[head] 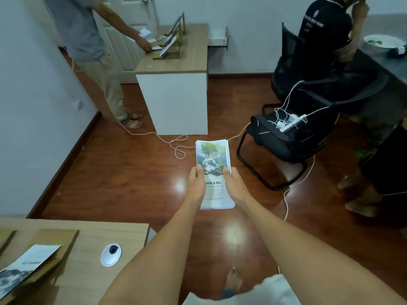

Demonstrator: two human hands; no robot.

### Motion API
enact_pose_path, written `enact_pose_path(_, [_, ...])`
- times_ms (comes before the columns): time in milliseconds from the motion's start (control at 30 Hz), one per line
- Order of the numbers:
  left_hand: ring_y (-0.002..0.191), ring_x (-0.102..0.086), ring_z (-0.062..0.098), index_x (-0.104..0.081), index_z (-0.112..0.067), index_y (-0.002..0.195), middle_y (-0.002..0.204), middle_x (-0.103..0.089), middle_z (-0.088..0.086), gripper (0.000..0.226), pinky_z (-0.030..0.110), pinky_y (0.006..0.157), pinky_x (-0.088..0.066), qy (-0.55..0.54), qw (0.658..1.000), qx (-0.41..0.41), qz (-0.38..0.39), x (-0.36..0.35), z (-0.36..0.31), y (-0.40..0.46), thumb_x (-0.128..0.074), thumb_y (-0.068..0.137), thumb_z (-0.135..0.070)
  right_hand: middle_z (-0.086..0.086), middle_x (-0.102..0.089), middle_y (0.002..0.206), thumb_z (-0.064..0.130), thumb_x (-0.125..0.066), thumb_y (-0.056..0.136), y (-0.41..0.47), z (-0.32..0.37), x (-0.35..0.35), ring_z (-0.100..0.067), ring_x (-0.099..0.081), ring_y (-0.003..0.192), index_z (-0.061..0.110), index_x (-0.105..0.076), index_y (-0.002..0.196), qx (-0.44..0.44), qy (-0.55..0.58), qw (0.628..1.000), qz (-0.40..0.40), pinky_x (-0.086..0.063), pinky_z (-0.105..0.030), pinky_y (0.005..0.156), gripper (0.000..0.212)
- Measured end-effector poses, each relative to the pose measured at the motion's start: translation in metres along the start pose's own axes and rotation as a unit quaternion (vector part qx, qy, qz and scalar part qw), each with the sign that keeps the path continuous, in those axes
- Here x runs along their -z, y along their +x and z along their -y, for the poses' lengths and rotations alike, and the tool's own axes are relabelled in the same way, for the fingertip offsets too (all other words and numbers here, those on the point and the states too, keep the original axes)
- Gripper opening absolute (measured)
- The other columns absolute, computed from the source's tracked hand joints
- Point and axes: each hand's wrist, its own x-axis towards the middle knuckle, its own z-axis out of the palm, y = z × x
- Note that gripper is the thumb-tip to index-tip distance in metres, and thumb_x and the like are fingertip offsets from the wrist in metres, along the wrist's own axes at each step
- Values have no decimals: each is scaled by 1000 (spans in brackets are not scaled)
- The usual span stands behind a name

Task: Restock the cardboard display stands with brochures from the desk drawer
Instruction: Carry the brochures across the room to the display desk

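Observation:
A stack of brochures (211, 155) with a tree-and-globe cover is held out in front of me over the wooden floor. My left hand (197, 183) grips its left edge and my right hand (234, 185) grips its right edge, thumbs on the cover. On the near desk (92, 269) at the lower left lies a cardboard display stand (55, 238) with one mountain-cover brochure (24, 267) on it. Across the room, cardboard display stands (174, 38) holding brochures sit on the far desk (176, 62).
A person in a grey shirt (86, 29) stands left of the far desk, reaching onto it. A black chair (293, 137) carries a white power strip (290, 123); white cables (176, 146) trail across the floor. Another person (326, 29) sits at the right. An open drawer (218, 39) shows behind the far desk.

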Motion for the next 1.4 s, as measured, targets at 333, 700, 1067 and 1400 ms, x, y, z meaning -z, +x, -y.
enact_pose_path(333, [105, -75, 21, -62, -42, 110, 111, -77, -4, 37, 52, 100, -57, -73, 995, 31, -52, -32, -44, 72, -34, 100, -65, 8, -63, 113, 51, -31, 106, 104, 51, 26, -15, -58, 111, 21, -56, 115, 41, -34, 996, 72, -45, -36, 95, 40])
enact_pose_path(700, [97, -76, 25, -62, -28, 110, 106, -77, 5, 37, 42, 86, -62, -149, 976, 50, -153, 32, -64, 158, -32, 110, -50, 5, -62, 122, 48, -31, 107, 196, 105, -61, -15, -59, 114, 23, -54, 126, 56, -64, 979, 188, -42, -34, 92, 39])
enact_pose_path(1067, [95, -77, 25, -62, -33, 115, 103, -79, 5, 40, 46, 93, -61, -210, 932, 69, -288, 184, -84, 289, -29, 109, -54, 4, -64, 107, 46, -32, 108, 297, 206, -237, -15, -60, 99, 17, -52, 118, 94, -145, 932, 318, -44, -28, 75, 37])
enact_pose_path(1400, [94, -78, 21, -60, -37, 111, 103, -79, 3, 40, 44, 94, -62, -264, 868, 73, -414, 304, -88, 324, -25, 109, -56, -1, -69, 109, 51, -35, 106, 332, 250, -396, -20, -67, 105, 16, -54, 114, 116, -170, 870, 447, -52, -42, 96, 40])
